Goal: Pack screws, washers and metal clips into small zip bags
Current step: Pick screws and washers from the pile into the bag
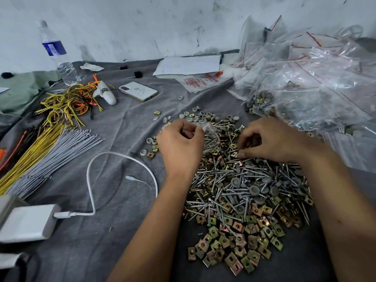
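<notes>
Clear zip bag [209, 137], mouth toward L hand [180, 143]

Work surface covered by a creased grey cloth [122, 127], meeting a scuffed, stained white wall [142, 23] along the far edge. A green cloth [22, 88] lies at the far left. Illumination is soft and even, without hard shadows.

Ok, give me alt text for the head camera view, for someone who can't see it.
A person's left hand holds a small zip bag of screws while the right hand picks at a pile of screws, washers and metal clips on grey cloth. Filled bags lie right; phone and cable ties left.
</notes>
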### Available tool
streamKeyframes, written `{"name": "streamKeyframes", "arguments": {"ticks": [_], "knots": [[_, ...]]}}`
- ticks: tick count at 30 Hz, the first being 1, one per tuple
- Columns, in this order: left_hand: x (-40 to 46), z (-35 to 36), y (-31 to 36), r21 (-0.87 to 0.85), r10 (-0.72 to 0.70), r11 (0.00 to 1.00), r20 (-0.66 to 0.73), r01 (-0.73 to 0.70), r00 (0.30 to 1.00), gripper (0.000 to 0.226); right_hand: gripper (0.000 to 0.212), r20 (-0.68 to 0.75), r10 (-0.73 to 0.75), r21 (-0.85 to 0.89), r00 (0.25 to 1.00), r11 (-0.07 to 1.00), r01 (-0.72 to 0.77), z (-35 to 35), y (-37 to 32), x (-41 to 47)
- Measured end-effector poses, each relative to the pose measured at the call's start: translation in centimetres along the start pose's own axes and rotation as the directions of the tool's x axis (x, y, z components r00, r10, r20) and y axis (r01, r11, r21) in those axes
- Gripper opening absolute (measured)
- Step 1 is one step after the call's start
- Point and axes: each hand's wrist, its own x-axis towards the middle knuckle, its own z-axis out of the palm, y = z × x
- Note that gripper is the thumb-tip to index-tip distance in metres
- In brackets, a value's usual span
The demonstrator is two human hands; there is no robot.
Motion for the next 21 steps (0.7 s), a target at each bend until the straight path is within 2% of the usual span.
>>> {"name": "streamKeyframes", "arguments": {"ticks": [2, 7, 12, 15, 18, 21], "knots": [[0.0, 0.0, 0.0, -0.002, -0.005, 1.000, 0.003, 0.005, 1.000, 0.026, 0.011, -0.060, -0.020, 0.017, 0.998, 1.000, 0.021, 0.1, -0.3, 0.1], [0.0, 0.0, 0.1, 0.003, -0.004, 1.000, 0.019, 0.004, 1.000, 0.022, 0.014, -0.311, -0.007, 0.120, 0.950, 0.992, 0.047, 0.7, -1.3, 0.4], [-0.1, 0.0, 0.2, 0.006, 0.020, 1.000, 0.029, -0.021, 0.999, 0.017, 0.019, -0.452, -0.060, 0.171, 0.890, 0.973, 0.152, 2.0, -3.6, 0.6], [-0.1, 0.1, 0.3, 0.004, 0.040, 0.999, 0.040, -0.040, 0.998, 0.019, 0.022, -0.510, -0.110, 0.145, 0.853, 0.966, 0.212, 2.7, -4.7, 0.8], [-0.1, 0.1, 0.2, -0.004, 0.038, 0.999, 0.043, -0.038, 0.998, 0.020, 0.024, -0.530, -0.083, 0.161, 0.844, 0.967, 0.196, 2.9, -4.5, 0.9], [-0.1, 0.1, 0.1, -0.021, 0.022, 1.000, 0.036, -0.021, 0.999, 0.019, 0.019, -0.578, 0.021, 0.182, 0.816, 0.978, 0.104, 2.6, -3.3, 1.1]]}}
